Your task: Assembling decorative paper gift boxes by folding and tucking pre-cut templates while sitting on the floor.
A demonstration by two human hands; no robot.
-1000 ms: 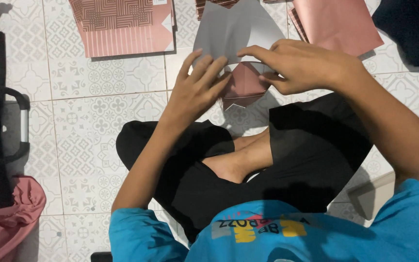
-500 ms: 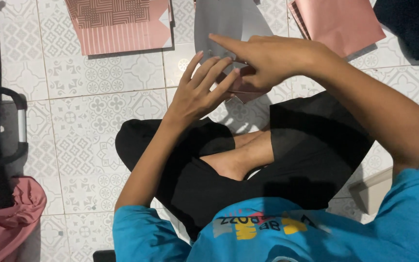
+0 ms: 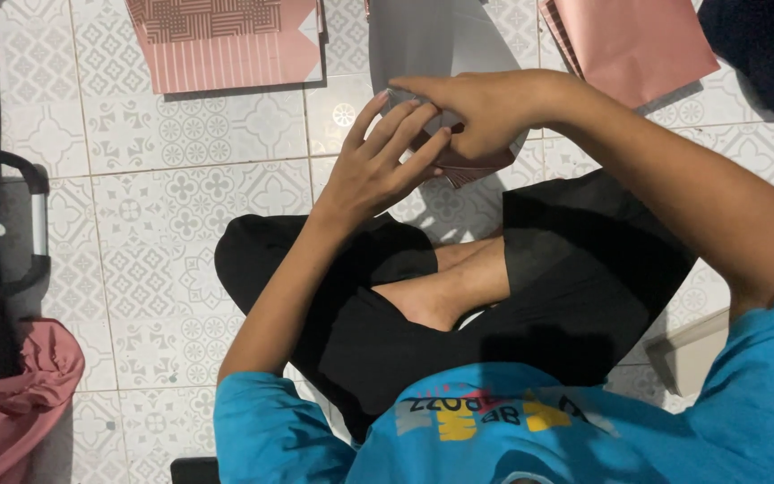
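Note:
I sit cross-legged on a patterned tile floor. A grey sheet of paper (image 3: 432, 40) lies in front of my knees, with a pink folded part (image 3: 477, 166) showing under my hands. My left hand (image 3: 378, 166) lies flat on the paper with fingers stretched and apart. My right hand (image 3: 477, 112) crosses over it and presses down on the fold, its index finger pointing left along the crease. Most of the folded part is hidden by both hands.
A pink patterned sheet (image 3: 226, 40) lies at the upper left and a plain pink sheet (image 3: 629, 45) at the upper right. A dark cloth (image 3: 763, 45) sits in the far right corner. A black bag with a handle (image 3: 11, 224) and pink fabric (image 3: 11, 394) are at the left.
My right hand has slid left across the paper along the fold and now covers more of the pink part. My left hand has stayed pressed flat beside it.

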